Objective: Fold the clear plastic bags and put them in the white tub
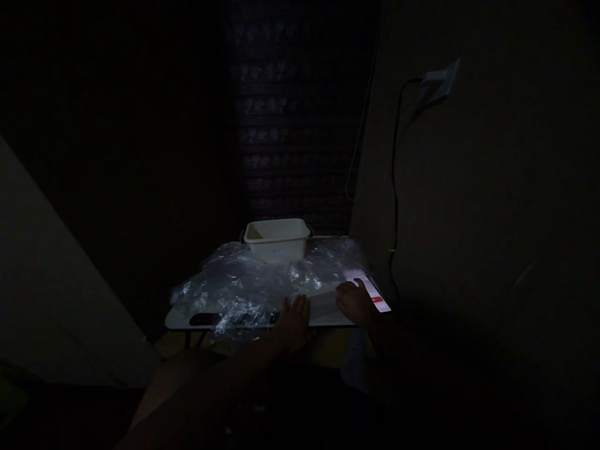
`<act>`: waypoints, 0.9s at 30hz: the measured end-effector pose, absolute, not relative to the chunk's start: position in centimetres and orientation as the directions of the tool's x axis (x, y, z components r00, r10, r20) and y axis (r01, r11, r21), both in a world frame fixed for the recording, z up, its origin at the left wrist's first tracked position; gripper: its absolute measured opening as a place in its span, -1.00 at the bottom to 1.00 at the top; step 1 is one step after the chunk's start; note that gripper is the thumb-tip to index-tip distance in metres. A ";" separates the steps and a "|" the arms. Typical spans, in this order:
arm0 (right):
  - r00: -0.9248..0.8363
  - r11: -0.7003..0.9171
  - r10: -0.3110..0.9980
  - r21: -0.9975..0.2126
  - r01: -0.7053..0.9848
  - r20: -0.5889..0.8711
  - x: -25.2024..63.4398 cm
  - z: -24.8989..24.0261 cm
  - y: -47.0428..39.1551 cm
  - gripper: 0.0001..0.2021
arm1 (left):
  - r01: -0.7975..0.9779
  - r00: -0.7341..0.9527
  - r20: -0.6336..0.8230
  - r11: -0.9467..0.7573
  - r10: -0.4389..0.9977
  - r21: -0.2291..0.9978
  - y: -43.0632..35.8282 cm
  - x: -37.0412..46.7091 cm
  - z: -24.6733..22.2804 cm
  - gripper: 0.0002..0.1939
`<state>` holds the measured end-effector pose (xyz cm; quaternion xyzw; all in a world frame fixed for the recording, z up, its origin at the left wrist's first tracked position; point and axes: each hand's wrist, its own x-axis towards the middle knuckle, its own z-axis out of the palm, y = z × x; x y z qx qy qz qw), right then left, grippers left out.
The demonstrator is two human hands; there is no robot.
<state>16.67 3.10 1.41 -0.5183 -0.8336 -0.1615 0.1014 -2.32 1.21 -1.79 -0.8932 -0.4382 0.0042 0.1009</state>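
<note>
The flat plastic sheet (323,304) lies at the near edge of the folding table (179,319), between the hands. Long axis: left to right, one end toward each hand; neither hand is clearly nearer. Left hand (294,320): fingers extended, not clenched, at the left end. Right hand (355,302): fingers bent at the right end; grasp cannot be determined. Lit smartphone (382,305): beside the right hand.

tub (277,251): table (179,320) rear | plastic (234,281): before, seemingly beside tub | phone (374,292): right
</note>
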 end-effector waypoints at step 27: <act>-0.501 0.513 0.822 0.028 0.858 0.269 16.1 -1.7 2.7 -0.51 | 0.789 0.605 0.066 -0.587 0.793 -0.183 1.1 -2.2 -1.6 -0.31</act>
